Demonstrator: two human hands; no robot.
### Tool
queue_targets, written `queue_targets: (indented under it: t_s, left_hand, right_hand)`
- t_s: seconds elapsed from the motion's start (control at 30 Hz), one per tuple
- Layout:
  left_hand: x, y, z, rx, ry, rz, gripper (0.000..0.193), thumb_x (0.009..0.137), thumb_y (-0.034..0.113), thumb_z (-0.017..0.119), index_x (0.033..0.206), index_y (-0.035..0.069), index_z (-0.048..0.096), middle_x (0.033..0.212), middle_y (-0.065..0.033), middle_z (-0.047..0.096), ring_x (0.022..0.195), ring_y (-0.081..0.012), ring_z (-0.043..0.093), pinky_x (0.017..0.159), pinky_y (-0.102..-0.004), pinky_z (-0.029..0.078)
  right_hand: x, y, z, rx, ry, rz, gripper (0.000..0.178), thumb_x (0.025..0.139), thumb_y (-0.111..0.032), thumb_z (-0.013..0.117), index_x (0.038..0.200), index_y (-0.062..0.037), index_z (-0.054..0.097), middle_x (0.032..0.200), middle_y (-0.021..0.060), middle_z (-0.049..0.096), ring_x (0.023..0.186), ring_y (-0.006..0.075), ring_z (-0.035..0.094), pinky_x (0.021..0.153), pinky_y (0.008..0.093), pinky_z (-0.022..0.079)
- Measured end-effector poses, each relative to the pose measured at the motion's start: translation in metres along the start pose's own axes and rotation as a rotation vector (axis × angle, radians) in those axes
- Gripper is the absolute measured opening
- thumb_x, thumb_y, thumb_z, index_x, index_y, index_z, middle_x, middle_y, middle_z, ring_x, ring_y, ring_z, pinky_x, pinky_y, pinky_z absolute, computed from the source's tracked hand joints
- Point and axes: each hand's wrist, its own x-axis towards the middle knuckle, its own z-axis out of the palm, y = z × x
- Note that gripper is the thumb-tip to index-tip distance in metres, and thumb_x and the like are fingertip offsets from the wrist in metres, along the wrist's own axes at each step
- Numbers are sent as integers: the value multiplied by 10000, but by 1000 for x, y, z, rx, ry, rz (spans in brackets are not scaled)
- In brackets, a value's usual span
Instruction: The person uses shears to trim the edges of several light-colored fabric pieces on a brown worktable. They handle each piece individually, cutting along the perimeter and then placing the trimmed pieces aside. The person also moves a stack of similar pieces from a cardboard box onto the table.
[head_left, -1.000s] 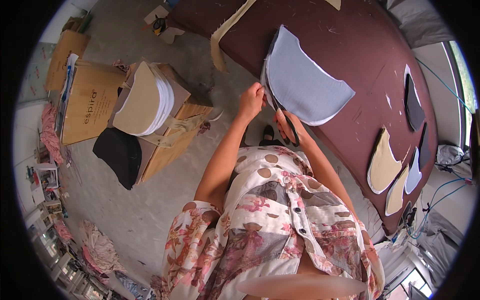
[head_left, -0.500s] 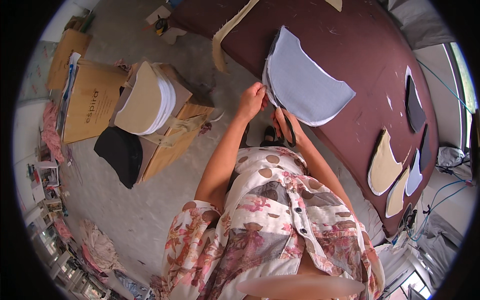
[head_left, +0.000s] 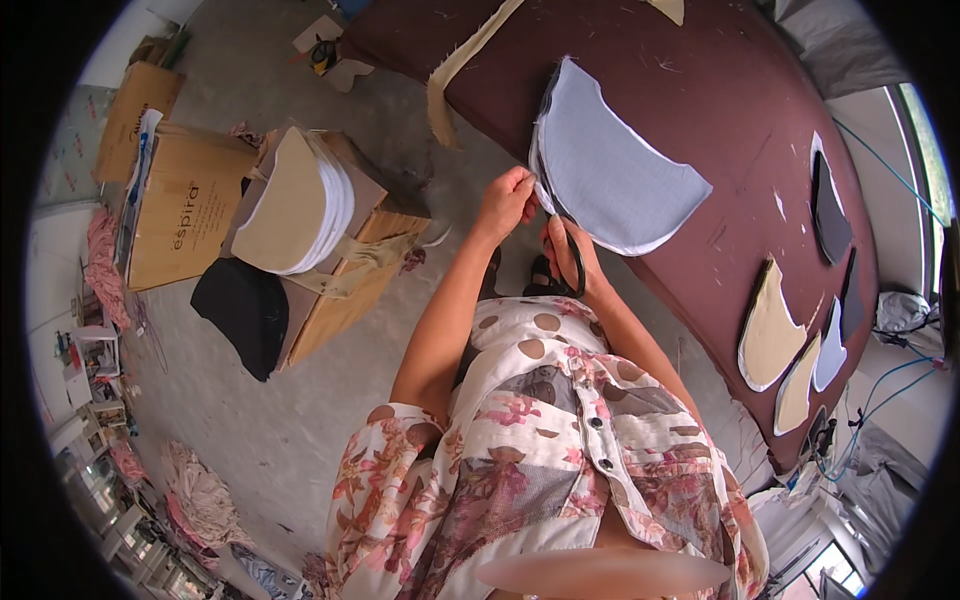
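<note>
A light blue fabric panel (head_left: pixel 618 165) with a white edge lies over the near-left rim of the dark maroon table. More layers show along its left edge. My left hand (head_left: pixel 507 203) is closed in a pinch on a thin white fabric edge at the panel's lower left corner. Just right of it, my right hand (head_left: pixel 572 252) grips black-handled scissors (head_left: pixel 580 262). Their blades point up toward that same corner, partly hidden by fingers and cloth.
Stacked beige panels (head_left: pixel 283 205) and black panels (head_left: pixel 243 315) lie on cardboard boxes (head_left: pixel 190 218) at left. A beige strip (head_left: pixel 440 100) hangs off the maroon table (head_left: pixel 700 270). Beige, blue and black pieces (head_left: pixel 768 335) lie along its right side. Cables (head_left: pixel 880 385) run beyond it.
The scissor handles have swung slightly to the left in my right hand. My left hand keeps its pinch at nearly the same spot, and the blue panel has barely shifted.
</note>
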Motion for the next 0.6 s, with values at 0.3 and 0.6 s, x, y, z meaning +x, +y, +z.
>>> queue_targets:
  t_s: [0.3, 0.6]
  left_hand:
    - [-6, 2, 5, 120, 6, -50, 216, 950, 207, 430, 803, 82, 528, 623, 26, 521, 515, -53, 483, 440, -193, 376]
    - [-6, 28, 7, 152, 126, -116, 358, 911, 391, 495, 852, 46, 568, 600, -3, 541, 510, -85, 508, 435, -244, 387]
  right_hand:
    - [8, -9, 0, 53, 12, 93, 612, 919, -562, 322, 817, 3, 534, 590, 42, 478, 454, 133, 465, 423, 281, 394]
    - [-1, -10, 7, -91, 135, 77, 574, 903, -582, 370, 819, -30, 505, 528, -20, 393, 391, 101, 388, 375, 250, 324]
